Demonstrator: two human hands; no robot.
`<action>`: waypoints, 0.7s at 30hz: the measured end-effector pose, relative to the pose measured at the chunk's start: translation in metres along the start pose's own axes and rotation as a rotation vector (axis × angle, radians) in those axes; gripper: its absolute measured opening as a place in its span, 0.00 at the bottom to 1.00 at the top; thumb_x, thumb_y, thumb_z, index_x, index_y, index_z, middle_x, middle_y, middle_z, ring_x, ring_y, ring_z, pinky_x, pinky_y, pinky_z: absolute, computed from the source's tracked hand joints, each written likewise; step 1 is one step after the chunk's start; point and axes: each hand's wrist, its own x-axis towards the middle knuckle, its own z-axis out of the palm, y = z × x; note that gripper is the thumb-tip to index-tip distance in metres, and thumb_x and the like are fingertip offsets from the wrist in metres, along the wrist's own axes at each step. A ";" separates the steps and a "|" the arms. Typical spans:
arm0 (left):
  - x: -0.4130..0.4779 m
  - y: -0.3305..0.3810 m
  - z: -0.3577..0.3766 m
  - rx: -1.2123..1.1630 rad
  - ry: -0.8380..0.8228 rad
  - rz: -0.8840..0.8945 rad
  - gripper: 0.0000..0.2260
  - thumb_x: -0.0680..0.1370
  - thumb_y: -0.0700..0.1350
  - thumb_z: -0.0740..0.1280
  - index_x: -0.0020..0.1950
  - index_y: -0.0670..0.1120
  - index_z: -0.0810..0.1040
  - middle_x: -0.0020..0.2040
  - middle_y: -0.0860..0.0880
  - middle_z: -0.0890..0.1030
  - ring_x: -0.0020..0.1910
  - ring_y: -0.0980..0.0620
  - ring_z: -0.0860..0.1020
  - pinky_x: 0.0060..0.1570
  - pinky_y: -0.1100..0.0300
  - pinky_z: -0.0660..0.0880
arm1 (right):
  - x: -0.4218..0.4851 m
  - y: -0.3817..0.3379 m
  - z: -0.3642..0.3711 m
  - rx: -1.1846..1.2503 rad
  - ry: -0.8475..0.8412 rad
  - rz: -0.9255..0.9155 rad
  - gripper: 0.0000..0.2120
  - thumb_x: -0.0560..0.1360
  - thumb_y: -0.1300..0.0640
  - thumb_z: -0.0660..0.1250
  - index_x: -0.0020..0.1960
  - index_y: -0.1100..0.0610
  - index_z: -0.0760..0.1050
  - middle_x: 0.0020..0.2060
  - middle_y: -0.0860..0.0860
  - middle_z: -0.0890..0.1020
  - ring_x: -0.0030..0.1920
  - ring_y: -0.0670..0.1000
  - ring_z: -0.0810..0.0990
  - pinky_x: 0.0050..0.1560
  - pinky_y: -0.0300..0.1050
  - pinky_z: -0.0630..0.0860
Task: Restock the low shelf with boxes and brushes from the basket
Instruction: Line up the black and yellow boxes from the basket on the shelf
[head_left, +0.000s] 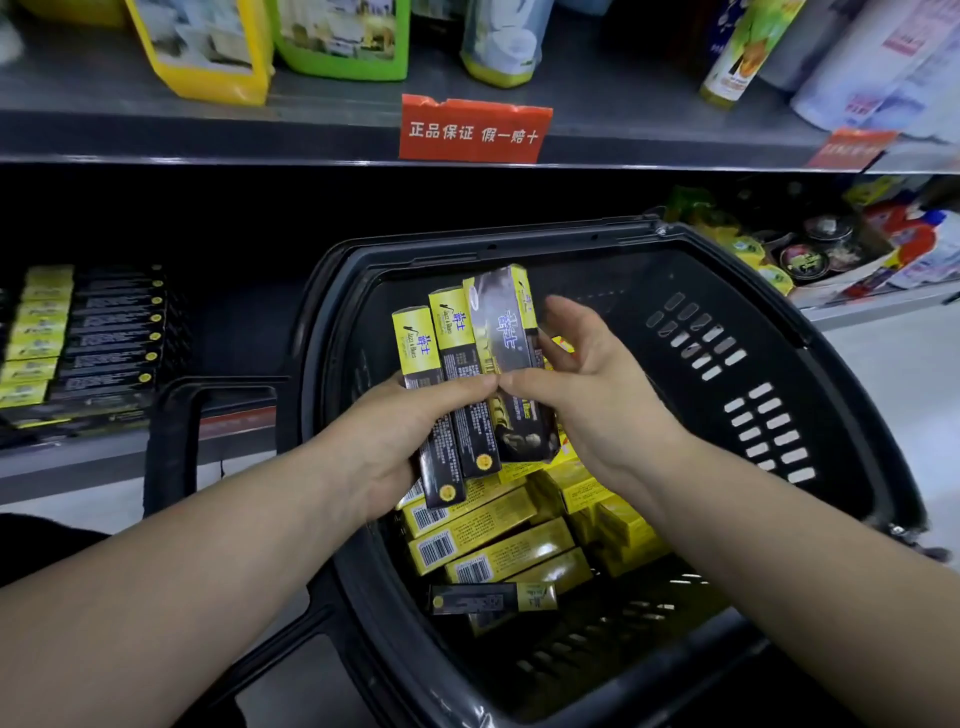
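With left hand (395, 447), gripping three boxes (467, 364), fanned out above black basket (779, 312); with right hand (597, 395), pinching the rightmost one, thumb in front, fingers loosely curved behind. Below, inside basket, more yellow boxes (493, 540) lying flat. Farther left, on low shelf (104, 457), stacked same boxes (78, 338). Above, red label (472, 130) on upper shelf (208, 135) edge.

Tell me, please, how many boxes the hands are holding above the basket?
3, fanned side by side: left box and middle box gripped by the left hand, right box pinched by the right hand. More may hide behind them.
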 end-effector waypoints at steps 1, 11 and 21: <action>0.001 0.000 0.000 -0.007 0.000 0.003 0.24 0.62 0.43 0.76 0.58 0.42 0.80 0.47 0.43 0.85 0.43 0.46 0.84 0.37 0.56 0.81 | 0.000 -0.002 -0.001 0.032 -0.033 0.050 0.30 0.68 0.70 0.70 0.68 0.59 0.67 0.64 0.53 0.75 0.63 0.50 0.74 0.57 0.46 0.77; 0.002 -0.001 -0.001 -0.019 0.037 0.007 0.21 0.67 0.43 0.75 0.59 0.45 0.78 0.47 0.45 0.85 0.45 0.47 0.84 0.38 0.56 0.80 | 0.003 -0.012 -0.008 -0.255 -0.068 -0.062 0.13 0.77 0.54 0.63 0.61 0.45 0.74 0.47 0.46 0.83 0.48 0.50 0.82 0.46 0.45 0.78; -0.003 0.002 0.000 -0.038 0.001 0.025 0.25 0.66 0.42 0.75 0.62 0.43 0.76 0.50 0.43 0.85 0.45 0.47 0.84 0.35 0.56 0.81 | 0.000 0.000 0.000 -0.148 -0.162 0.053 0.09 0.80 0.55 0.57 0.59 0.52 0.71 0.52 0.49 0.79 0.51 0.46 0.79 0.53 0.43 0.76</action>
